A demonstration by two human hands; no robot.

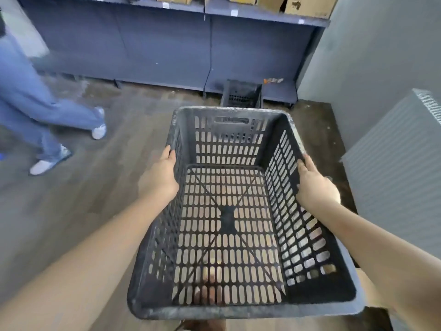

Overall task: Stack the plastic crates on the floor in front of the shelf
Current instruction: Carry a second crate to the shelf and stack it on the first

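Note:
I hold a large black slotted plastic crate [229, 211] off the floor in front of me, its open top facing me. My left hand [163, 174] grips its left rim and my right hand [315, 182] grips its right rim. Beyond it, a second black crate [242, 93] stands on the floor against the base of the blue-grey shelf [167, 44]; its lower part is hidden behind the held crate.
A person in blue jeans and white shoes [43, 120] walks at the left. A white radiator [403, 149] and a grey wall close the right side. Cardboard boxes [307, 5] sit on the shelf. Wooden floor [95, 182] lies open at the left.

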